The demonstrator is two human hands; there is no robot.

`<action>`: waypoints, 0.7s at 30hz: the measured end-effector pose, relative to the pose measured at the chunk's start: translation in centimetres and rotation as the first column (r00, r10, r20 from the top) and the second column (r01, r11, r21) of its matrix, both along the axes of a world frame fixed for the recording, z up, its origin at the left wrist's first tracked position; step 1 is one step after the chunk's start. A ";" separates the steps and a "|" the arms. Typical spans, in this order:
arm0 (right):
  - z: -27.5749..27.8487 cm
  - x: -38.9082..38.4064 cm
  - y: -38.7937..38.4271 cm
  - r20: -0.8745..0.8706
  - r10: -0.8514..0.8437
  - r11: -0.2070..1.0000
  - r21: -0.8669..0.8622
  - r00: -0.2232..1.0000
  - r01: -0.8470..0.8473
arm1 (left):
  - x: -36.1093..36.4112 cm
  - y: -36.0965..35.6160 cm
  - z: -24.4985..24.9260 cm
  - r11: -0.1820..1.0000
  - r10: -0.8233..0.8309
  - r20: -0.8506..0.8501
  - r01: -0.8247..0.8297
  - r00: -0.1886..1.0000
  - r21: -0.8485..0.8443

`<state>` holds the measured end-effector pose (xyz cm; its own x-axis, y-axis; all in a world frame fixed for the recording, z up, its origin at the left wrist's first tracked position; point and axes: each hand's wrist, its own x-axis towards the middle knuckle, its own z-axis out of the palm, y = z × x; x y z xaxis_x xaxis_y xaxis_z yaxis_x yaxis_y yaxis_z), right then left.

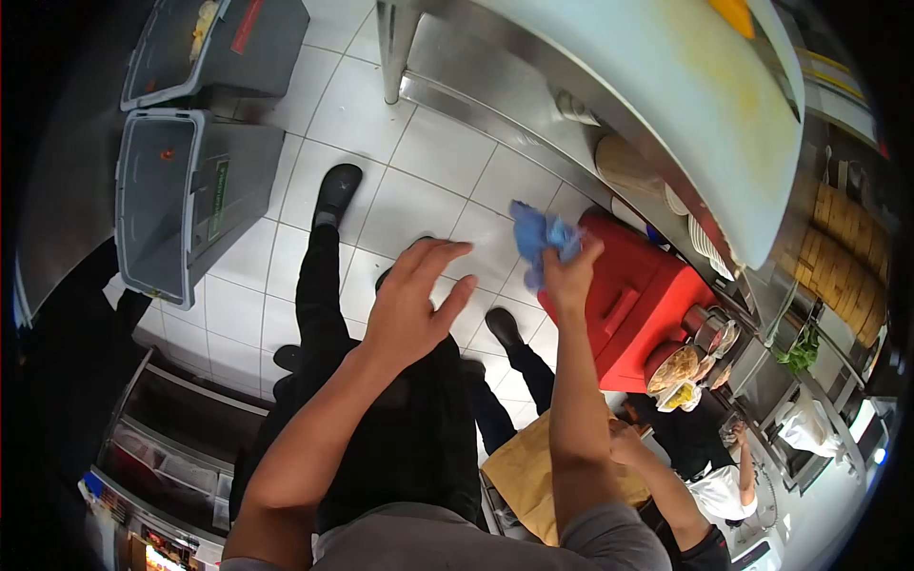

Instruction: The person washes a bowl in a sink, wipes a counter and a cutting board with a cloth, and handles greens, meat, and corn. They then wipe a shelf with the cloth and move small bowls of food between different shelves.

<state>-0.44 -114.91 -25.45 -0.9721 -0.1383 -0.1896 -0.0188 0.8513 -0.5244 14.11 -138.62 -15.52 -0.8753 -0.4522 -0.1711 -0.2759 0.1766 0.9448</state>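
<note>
In the head view, my left hand (411,303) hangs over the tiled floor with its fingers apart and nothing in them. My right hand (569,276) is closed on a crumpled blue cloth (541,236), which sticks out above and to the left of the fingers. A red box (638,290) stands just right of my right hand. The two hands are apart from each other.
Two grey bins (214,205) stand at the upper left. A steel table with a pale board (685,114) runs along the upper right. Food containers (674,366) sit by the red box. Co-workers (709,495) are at the lower right, near brown paper (528,471).
</note>
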 end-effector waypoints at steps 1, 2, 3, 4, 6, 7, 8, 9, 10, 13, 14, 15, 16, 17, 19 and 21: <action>3.2 1.6 0.4 0.021 -0.092 0.995 0.028 0.996 0.091 | -1.0 -0.2 1.5 0.999 -0.025 -0.054 0.023 0.998 -0.037; 6.7 2.8 0.7 0.041 -0.181 0.982 0.061 0.983 0.178 | -1.9 -0.6 3.0 0.991 -0.022 -0.150 0.003 0.988 -0.131; 9.1 3.5 2.4 -0.092 -0.162 0.983 -0.107 0.982 0.152 | -2.5 -1.2 4.3 0.974 -0.031 -0.231 -0.023 0.973 -0.226; 11.5 3.4 4.6 -0.228 -0.168 0.959 -0.264 0.959 0.105 | -3.0 -2.0 5.4 0.949 -0.050 -0.311 -0.052 0.949 -0.312; 18.2 1.5 7.3 -0.563 -0.205 0.978 -0.152 0.801 0.143 | -4.4 -3.9 8.3 0.862 -0.115 -0.438 -0.130 0.892 -0.490; 21.4 -0.4 7.3 -0.667 -0.252 0.967 -0.199 0.701 0.158 | -5.7 -5.0 10.1 0.793 -0.159 -0.491 -0.185 0.857 -0.580; 23.0 -3.7 8.4 -0.754 -0.230 0.973 -0.190 0.616 0.132 | -7.4 -5.9 11.7 0.713 -0.226 -0.541 -0.241 0.810 -0.659; 24.6 -7.0 9.4 -0.831 -0.206 0.979 -0.172 0.517 0.113 | -9.3 -6.8 13.1 0.621 -0.297 -0.580 -0.308 0.759 -0.721; 26.2 -10.2 10.5 -0.894 -0.179 0.983 -0.149 0.411 0.104 | -11.1 -7.3 14.0 0.560 -0.327 -0.555 -0.316 0.765 -0.766; 28.1 -19.3 13.4 -0.482 0.128 0.992 0.076 0.867 -0.104 | -18.7 -8.6 16.0 0.432 -0.618 -0.483 -0.245 0.621 -0.868; 27.6 -20.4 13.3 -0.549 0.094 0.996 0.044 0.831 -0.084 | -20.0 -8.0 16.4 0.320 -0.715 -0.346 -0.156 0.607 -0.935; 27.2 -20.1 12.8 -0.610 0.055 0.998 0.012 0.791 -0.061 | -21.4 -7.4 16.8 0.202 -0.796 -0.202 -0.063 0.571 -0.977; 27.5 -17.9 11.2 -0.686 -0.041 0.997 -0.075 0.727 -0.014 | -21.3 -7.2 17.1 -0.006 -0.813 0.056 0.088 0.580 -0.996; 27.2 -15.5 9.6 -0.749 -0.141 0.986 -0.162 0.648 0.027 | -21.4 -7.1 16.9 -0.221 -0.777 0.311 0.226 0.547 -0.949; 22.2 -12.0 10.2 -0.846 -0.336 0.939 -0.338 0.414 0.071 | -22.0 -6.7 15.4 -0.259 -0.737 0.406 0.328 0.541 -0.908; 14.2 -9.3 11.4 -0.739 -0.309 0.925 -0.379 0.599 0.010 | -21.9 -5.9 15.4 -0.250 -0.707 0.416 0.348 0.572 -0.904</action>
<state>-9.76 -103.47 -11.23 -0.7353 0.1306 0.6651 -0.4228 0.6785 -0.6007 -7.77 -144.52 -0.08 -0.7851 0.6188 0.0271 0.6055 0.7760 -0.1768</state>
